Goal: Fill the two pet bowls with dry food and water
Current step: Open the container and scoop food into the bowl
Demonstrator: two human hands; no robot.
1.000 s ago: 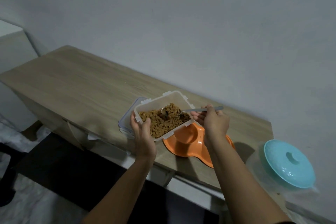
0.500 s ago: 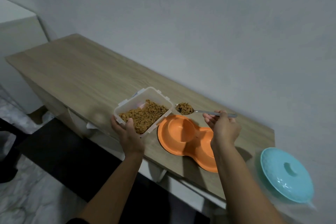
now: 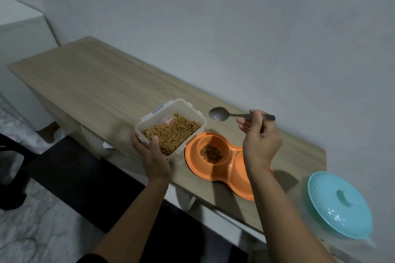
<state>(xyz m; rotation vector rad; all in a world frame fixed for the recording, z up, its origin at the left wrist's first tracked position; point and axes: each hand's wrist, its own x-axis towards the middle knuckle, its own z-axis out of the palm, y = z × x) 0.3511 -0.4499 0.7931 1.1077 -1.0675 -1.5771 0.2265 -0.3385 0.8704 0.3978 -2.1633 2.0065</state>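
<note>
An orange double pet bowl lies near the front edge of the wooden table. Its left well holds a small heap of brown kibble; my right forearm covers most of the right well. My left hand grips the near corner of a clear plastic container partly filled with dry food, held just left of the bowl. My right hand holds a grey spoon by its handle, above and behind the bowl. The spoon's bowl looks empty.
A turquoise round lid with a knob covers a clear vessel off the table's right end. The table stands against a pale wall. Left of it is a white cabinet. Dark floor and a marbled surface lie below.
The spoon carried kibble from the container over the bowl's left well and is now empty, raised above it. Kibble now lies in that well. The container shifted left, off the bowl.
</note>
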